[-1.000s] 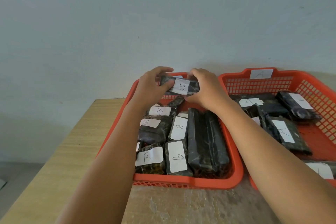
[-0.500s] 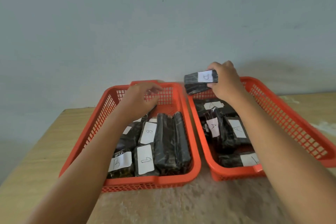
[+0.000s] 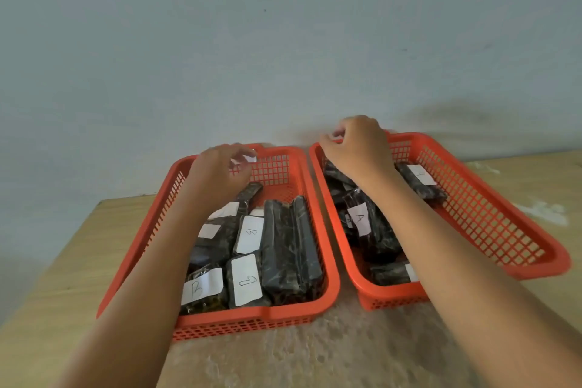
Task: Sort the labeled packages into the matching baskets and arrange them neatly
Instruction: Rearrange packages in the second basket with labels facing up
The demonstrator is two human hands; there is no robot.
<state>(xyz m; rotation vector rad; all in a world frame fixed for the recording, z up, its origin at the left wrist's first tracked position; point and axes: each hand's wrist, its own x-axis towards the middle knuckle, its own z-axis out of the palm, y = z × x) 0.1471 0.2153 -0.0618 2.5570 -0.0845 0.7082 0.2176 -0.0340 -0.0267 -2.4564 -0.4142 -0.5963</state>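
Observation:
Two orange baskets stand side by side. The left basket [image 3: 157, 230] holds several dark packages with white labels, some marked B [image 3: 250, 235]. The right basket [image 3: 504, 230] holds dark packages, one labeled A [image 3: 359, 219]. My left hand [image 3: 220, 173] hovers over the far end of the left basket, fingers loosely apart with nothing in them. My right hand [image 3: 356, 145] is palm down over the far left corner of the right basket, fingers curled just above a dark package [image 3: 335, 173]. The palm hides whether the hand still grips it.
The baskets sit on a wooden table [image 3: 78, 261] pushed against a pale wall [image 3: 283, 57]. The table's left edge runs close to the left basket. A worn, pale patch of tabletop [image 3: 315, 356] lies in front of the baskets.
My right hand carried the labeled package from the left basket across to the right one and lowered it into the far corner. My left hand let go of it and stayed over the left basket.

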